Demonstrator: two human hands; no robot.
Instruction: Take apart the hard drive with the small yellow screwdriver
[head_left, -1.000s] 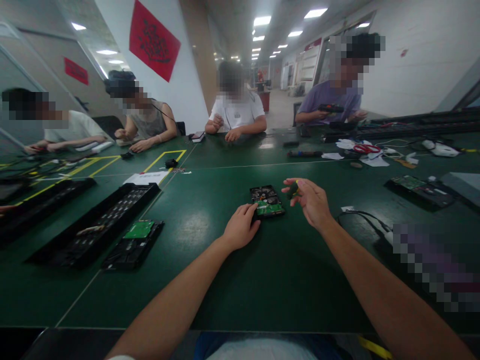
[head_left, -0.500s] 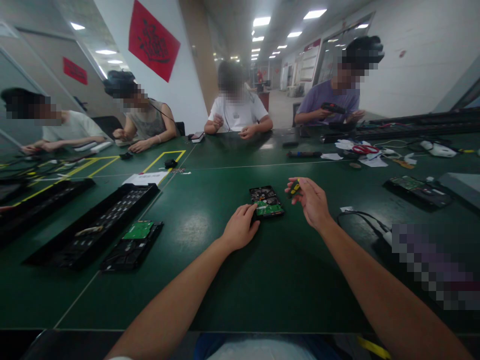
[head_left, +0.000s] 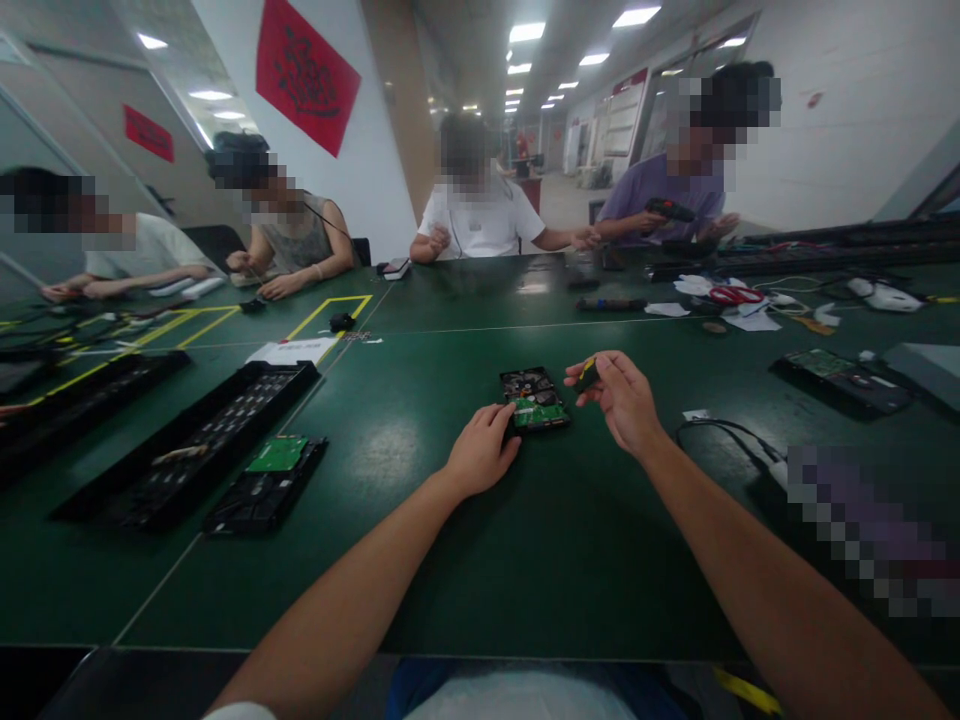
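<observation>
A hard drive [head_left: 534, 397] lies on the green table [head_left: 420, 540] with its green circuit board facing up. My left hand [head_left: 480, 452] rests on the table with its fingers curled against the drive's near-left corner. My right hand [head_left: 621, 398] hovers just right of the drive. Its fingertips pinch a small black and yellow screwdriver [head_left: 587, 374] above the drive's right edge.
A long black tray [head_left: 191, 440] and a smaller tray with a green board [head_left: 268, 480] lie to the left. A black cable [head_left: 724, 435] curls at the right. Another drive [head_left: 840, 378] sits at far right. Several people sit across the table, working with their own hands.
My right hand has turned the screwdriver between its fingers and shifted slightly toward the drive. My left hand stays put. The person opposite has stretched an arm to the right.
</observation>
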